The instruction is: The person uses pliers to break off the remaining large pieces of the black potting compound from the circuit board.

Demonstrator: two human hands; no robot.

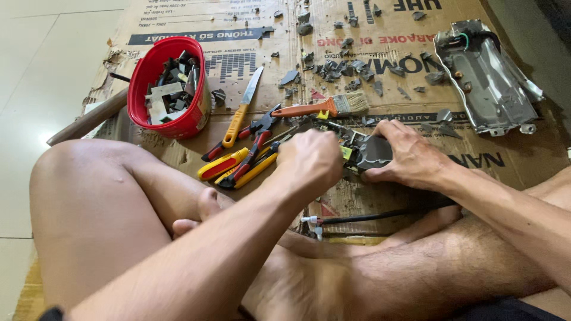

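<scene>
Person sits cross-legged on the floor over flattened cardboard. Right hand is pressed down on a small dark metal part lying on the cardboard just ahead of the shins; fingers spread over it, a holding-down grip, not wrapped round. Left hand is fisted tight at the part's left end, touching it. It looks closed on something thin, maybe a tool, but I can't tell what, the fist hides it. Black cable runs across below the part, over the leg. Just left of the fist: red-handled pliers, yellow utility cutters, orange-handled knife, paintbrush. Red bucket of metal scraps further left, bent metal housing well apart at upper right, grey fragments scattered beyond. Judgement: to do this well, keep the right hand's weight flat so the part can't skate, work the left in short controlled pulls directed away from the right fingers, and mind sharp edges.
</scene>
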